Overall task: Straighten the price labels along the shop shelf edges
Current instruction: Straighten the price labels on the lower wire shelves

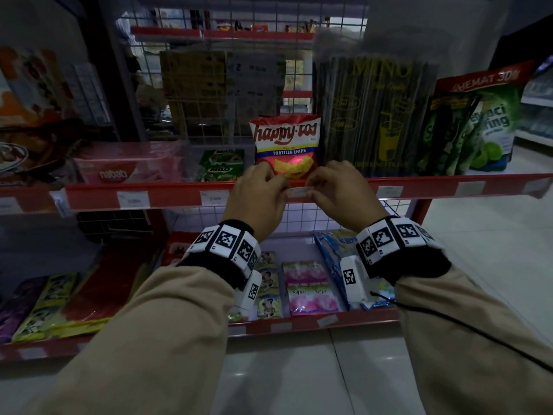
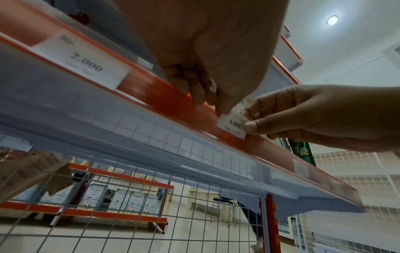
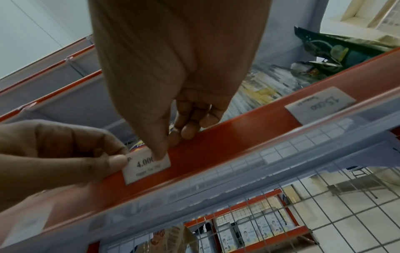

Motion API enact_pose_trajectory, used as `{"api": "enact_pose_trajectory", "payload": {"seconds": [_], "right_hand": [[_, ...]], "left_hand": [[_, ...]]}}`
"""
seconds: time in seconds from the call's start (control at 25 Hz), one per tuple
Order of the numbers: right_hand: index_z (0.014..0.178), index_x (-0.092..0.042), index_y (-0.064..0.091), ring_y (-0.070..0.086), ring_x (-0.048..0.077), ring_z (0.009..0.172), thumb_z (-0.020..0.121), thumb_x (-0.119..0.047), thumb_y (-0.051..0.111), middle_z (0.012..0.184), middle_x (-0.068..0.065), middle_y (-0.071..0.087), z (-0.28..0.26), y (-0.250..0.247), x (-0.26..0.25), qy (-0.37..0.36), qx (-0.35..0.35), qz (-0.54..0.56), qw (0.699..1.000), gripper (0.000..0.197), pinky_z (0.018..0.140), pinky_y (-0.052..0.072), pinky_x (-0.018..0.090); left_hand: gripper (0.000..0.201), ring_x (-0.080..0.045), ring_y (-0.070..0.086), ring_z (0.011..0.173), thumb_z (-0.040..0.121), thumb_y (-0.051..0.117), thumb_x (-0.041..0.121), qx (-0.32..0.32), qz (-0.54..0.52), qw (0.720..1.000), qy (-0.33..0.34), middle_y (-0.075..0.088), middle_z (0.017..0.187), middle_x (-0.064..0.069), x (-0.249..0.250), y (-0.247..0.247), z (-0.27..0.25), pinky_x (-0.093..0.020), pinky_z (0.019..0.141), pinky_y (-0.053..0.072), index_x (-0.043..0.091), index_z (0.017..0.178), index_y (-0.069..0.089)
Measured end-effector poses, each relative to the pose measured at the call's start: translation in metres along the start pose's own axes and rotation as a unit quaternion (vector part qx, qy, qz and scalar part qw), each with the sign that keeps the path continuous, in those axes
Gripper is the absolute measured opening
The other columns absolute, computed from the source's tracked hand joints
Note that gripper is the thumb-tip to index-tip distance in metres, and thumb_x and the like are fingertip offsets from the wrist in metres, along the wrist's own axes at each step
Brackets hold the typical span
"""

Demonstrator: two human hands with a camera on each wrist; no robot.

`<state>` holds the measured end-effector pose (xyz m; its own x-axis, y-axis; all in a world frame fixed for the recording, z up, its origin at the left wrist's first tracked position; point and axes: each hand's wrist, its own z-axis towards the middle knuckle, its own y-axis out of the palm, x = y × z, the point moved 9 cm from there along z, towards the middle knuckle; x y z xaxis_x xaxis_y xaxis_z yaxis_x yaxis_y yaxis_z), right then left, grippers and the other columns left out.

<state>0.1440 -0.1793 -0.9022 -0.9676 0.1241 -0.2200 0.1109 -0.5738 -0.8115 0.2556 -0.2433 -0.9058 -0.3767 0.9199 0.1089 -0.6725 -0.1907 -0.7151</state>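
The "4.000" label (image 3: 147, 166) on the red shelf edge (image 3: 238, 137), below the Happy Tos bag (image 1: 285, 145), is pinched at its ends by left hand (image 1: 258, 199) and right hand (image 1: 344, 194).

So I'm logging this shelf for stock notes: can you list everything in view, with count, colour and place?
price label: one, white, red shelf edge, pinched at both ends
other labels: several, white, along the same edge
chips bag: one, red, behind the hands
straw pack: one, dark, right of the chips
wafer pack: one, pink, left
sachets: several, pink, lower shelf
left hand: pinches label
right hand: pinches label
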Motion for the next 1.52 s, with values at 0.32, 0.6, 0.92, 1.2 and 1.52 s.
{"api": "enact_pose_trajectory", "payload": {"seconds": [0.32,0.6,0.92,1.2,1.52], "right_hand": [[0.105,-0.016,0.065,0.045,0.028,0.103,0.090,-0.023,0.059,0.105,0.008,0.057,-0.001,0.004,-0.003,0.009,-0.017,-0.019,1.000,0.017,0.086,0.040,0.039],[0.110,-0.016,0.064,0.044,0.030,0.104,0.093,-0.023,0.054,0.108,0.010,0.055,-0.003,0.008,-0.005,0.003,-0.027,-0.064,0.998,0.020,0.087,0.042,0.043],[0.105,-0.014,0.056,0.043,0.028,0.102,0.091,-0.020,0.057,0.107,0.007,0.057,-0.007,0.006,-0.005,0.006,0.020,-0.041,0.999,0.015,0.085,0.041,0.041],[0.103,-0.008,0.064,0.045,0.033,0.099,0.082,-0.007,0.059,0.104,0.014,0.056,-0.024,0.001,-0.007,0.006,0.146,-0.037,0.989,0.021,0.081,0.041,0.039],[0.114,-0.009,0.060,0.047,0.031,0.104,0.083,-0.010,0.063,0.111,0.015,0.052,-0.076,0.043,0.011,0.001,0.151,0.009,0.988,0.032,0.083,0.041,0.035]], "left_hand": [[0.019,-0.030,0.047,0.086,0.092,0.055,0.021,0.003,0.006,1.000,0.006,0.051,0.092,-0.013,0.001,0.002,-0.001,-0.038,0.070,0.041,0.005,0.095,0.064],[0.024,-0.029,0.045,0.089,0.094,0.052,0.023,-0.005,0.014,1.000,-0.007,0.050,0.093,-0.013,-0.001,0.005,-0.001,-0.039,0.074,0.041,0.004,0.095,0.066],[0.017,-0.029,0.045,0.094,0.094,0.051,0.021,-0.010,0.009,1.000,-0.012,0.052,0.102,-0.012,-0.003,0.005,-0.005,-0.041,0.080,0.041,0.007,0.103,0.057],[0.023,-0.031,0.047,0.099,0.089,0.055,0.019,0.033,0.038,0.999,-0.007,0.052,0.105,-0.013,-0.001,-0.001,-0.020,-0.042,0.081,0.042,0.008,0.108,0.060],[0.062,-0.031,0.017,0.142,0.085,0.057,0.024,-0.036,0.119,0.992,-0.024,0.016,0.157,-0.011,-0.002,0.051,-0.079,-0.049,0.112,0.014,0.018,0.143,0.035]]}}
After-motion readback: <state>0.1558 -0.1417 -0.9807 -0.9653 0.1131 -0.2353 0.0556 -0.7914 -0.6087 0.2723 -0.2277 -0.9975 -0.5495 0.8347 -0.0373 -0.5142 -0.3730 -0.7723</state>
